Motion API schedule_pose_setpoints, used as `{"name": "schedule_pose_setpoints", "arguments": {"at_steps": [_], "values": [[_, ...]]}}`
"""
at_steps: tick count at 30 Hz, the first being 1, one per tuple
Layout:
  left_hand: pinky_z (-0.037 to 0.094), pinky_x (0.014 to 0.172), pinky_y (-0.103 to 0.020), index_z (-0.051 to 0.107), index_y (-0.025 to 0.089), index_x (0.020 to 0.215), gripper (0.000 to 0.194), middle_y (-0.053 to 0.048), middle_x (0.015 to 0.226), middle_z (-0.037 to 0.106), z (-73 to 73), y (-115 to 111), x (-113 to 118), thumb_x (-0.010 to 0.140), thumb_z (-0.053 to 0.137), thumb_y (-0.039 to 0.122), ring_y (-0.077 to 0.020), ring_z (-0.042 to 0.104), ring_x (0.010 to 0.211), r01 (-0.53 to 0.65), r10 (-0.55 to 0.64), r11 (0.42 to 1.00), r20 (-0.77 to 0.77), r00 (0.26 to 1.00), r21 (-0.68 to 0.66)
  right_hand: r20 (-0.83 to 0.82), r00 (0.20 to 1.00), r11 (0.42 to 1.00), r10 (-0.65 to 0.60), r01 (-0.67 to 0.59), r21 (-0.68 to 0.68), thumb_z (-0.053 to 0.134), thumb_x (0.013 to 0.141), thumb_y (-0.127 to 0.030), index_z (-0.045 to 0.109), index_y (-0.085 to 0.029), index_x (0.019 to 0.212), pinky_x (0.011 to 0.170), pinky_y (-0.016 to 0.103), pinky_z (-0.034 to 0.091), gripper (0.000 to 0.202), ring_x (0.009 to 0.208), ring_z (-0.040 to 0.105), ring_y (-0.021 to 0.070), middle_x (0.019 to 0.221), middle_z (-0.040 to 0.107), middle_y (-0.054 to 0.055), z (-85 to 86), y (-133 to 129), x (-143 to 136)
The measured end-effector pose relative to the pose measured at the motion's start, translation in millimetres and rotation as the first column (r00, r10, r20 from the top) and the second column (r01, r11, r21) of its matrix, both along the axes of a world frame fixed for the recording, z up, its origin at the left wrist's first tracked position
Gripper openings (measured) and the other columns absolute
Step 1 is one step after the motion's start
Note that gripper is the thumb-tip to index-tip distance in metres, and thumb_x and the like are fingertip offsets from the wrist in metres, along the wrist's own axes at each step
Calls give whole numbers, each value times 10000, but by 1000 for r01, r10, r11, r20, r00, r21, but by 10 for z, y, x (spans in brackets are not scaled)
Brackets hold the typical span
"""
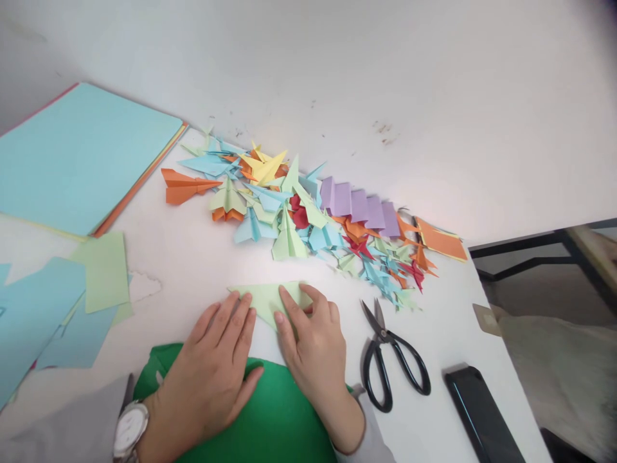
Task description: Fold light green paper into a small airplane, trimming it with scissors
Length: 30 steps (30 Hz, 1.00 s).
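Both hands, fingers slightly spread, pressed a pale-green folded paper triangle flat at the worktop's centre; light, easily creased, it seemed best held by its six-o'clock-pointing sides.

left hand + right hand: fingers on pale-green folded paper | beyond grip: multicolour heap of folded-paper planes | right of grip: black-handled metal scissors, blades open
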<state>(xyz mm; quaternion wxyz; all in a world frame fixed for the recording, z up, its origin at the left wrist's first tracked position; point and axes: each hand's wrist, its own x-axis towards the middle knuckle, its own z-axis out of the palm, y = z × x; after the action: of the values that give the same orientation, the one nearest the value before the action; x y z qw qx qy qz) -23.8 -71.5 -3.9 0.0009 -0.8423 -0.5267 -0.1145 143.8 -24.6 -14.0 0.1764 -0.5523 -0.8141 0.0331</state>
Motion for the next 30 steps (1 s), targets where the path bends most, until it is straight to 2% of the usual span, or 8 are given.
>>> {"name": "schedule_pose_setpoints", "arguments": {"at_steps": [20,30], "values": [[256,1016,-519,531,89,1246,566,-171,1371,446,-34,-7,-24,846,412,471,-403,284,1301,-13,15,998,33,999,-57,-1,1000,1000,8,-8,12,476,877,-304,593,-174,1177,714,395,466,348,853,467,237,1156,480,169,-2,-4,1],[260,981,-543,512,134,1278,592,-131,1378,451,-6,40,-54,841,390,513,-400,325,1268,-19,20,997,22,1000,-78,2,1000,1000,-6,6,2,467,879,-327,594,-175,1176,711,395,474,356,863,471,242,1148,491,166,9,-9,-4]]}}
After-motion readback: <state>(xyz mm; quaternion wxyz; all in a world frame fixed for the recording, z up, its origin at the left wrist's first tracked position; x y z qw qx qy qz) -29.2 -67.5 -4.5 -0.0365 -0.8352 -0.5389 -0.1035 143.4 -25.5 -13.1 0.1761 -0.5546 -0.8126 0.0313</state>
